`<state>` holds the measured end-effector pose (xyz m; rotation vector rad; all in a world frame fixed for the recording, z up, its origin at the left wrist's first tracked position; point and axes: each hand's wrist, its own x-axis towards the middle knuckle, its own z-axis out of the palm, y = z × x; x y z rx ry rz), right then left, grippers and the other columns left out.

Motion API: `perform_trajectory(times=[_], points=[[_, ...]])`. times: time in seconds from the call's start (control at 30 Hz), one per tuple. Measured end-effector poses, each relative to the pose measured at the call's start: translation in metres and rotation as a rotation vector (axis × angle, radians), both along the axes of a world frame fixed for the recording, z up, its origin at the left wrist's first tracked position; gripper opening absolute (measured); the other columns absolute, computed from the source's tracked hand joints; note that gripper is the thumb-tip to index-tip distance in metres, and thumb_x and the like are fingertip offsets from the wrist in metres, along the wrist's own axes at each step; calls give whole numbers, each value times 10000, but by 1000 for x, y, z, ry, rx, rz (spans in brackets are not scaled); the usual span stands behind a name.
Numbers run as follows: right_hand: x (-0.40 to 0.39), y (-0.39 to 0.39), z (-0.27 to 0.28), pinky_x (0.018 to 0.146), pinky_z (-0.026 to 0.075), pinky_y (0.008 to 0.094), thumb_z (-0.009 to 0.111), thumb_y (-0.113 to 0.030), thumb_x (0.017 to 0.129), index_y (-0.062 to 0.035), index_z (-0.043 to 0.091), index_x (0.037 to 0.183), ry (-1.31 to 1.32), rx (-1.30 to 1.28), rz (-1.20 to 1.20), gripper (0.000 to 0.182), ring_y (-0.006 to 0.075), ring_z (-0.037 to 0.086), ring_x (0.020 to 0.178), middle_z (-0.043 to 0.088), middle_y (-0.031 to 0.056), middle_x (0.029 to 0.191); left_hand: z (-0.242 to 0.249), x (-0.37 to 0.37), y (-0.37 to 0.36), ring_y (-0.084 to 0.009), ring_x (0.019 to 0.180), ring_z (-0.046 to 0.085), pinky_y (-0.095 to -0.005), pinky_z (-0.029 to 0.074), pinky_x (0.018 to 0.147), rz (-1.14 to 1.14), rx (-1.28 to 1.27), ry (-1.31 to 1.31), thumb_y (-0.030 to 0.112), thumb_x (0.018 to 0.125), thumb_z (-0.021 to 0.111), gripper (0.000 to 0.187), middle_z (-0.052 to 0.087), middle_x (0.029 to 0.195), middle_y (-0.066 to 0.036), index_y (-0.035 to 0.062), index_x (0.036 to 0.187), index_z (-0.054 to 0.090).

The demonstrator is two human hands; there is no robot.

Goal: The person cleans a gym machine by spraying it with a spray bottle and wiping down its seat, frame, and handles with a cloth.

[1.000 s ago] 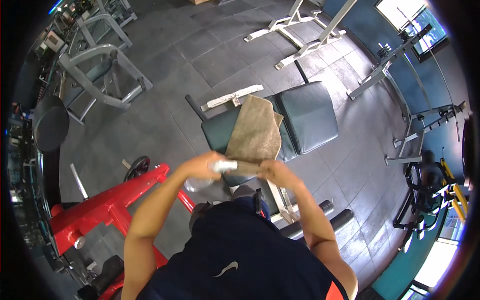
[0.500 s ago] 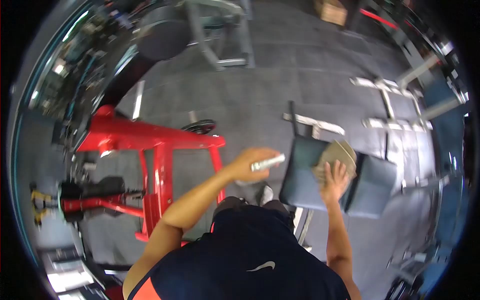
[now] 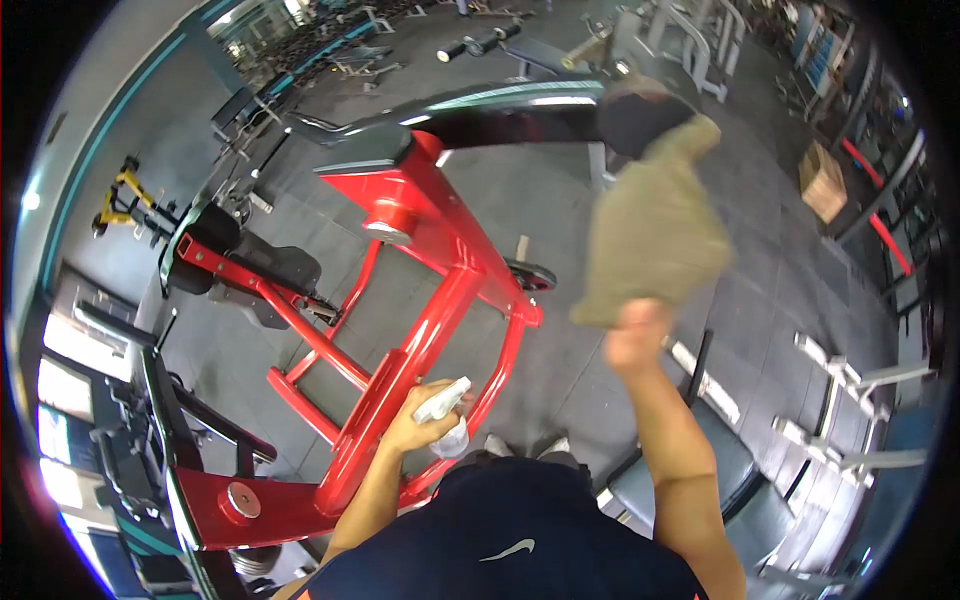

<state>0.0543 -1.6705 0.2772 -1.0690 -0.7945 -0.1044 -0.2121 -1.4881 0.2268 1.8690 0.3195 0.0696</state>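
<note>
My left hand (image 3: pixel 410 425) is closed around a white spray bottle (image 3: pixel 443 400), close beside the red frame of a gym machine (image 3: pixel 440 320). The bottle's lower part shows below my fingers. Out in front, my right hand (image 3: pixel 640 335) grips a khaki cloth (image 3: pixel 655 230) by its near edge. The cloth hangs spread in the air, blurred by motion, and overlaps the dark round end of the machine's long black arm (image 3: pixel 530 125). My right hand touches nothing else.
A black padded bench (image 3: pixel 725 460) stands at my right, by white metal racks (image 3: pixel 830 365). A wooden box (image 3: pixel 822 182) sits far right. Another red machine with dark pads (image 3: pixel 235 255) is at left. A small weight plate (image 3: pixel 530 275) lies behind the red frame.
My right hand has lifted the khaki cloth off the bench and swung it forward. My left hand, still holding the bottle, is now nearer the red frame. The view has turned left.
</note>
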Motion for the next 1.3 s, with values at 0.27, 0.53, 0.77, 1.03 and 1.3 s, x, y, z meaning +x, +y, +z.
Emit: perform_trajectory(times=[0.27,0.53,0.77,1.03,1.3], points=[[14,246,174,1065,415,527,717,-651,739,-208,528,1415,-1245,-875,59,830,448,480,1304,515,218,1419,11,-43,26,-244,905,701,-347,548,821,166,52,-257,39,724,605,349,707,998,-135,-2,1061,686],[1,375,212,833,509,379,715,-527,754,-71,702,1143,-981,-1687,551,600,248,667,942,718,124,1011,-8,-52,57,-298,887,697,-378,552,809,185,64,-373,77,670,634,351,703,1026,-168,-20,1001,700],[50,282,193,963,475,379,690,-530,833,5,533,1358,-515,-1058,661,766,244,618,1118,619,187,1272,-13,-57,61,-294,947,687,-385,539,862,243,-34,-400,59,669,628,330,701,1014,-163,-30,981,686],[22,234,-18,1149,277,449,536,-438,975,138,332,1412,-643,-119,-306,751,328,397,1364,411,316,1415,-5,-34,43,-318,914,684,-402,539,832,400,-36,-402,107,698,665,311,699,998,-170,-25,979,679],[126,232,-149,1060,373,458,522,-443,985,71,371,1409,65,-286,290,683,327,489,1262,487,249,1355,13,-1,4,-301,914,697,-388,556,821,626,6,-189,48,709,623,317,714,1040,-150,-10,1012,695]])
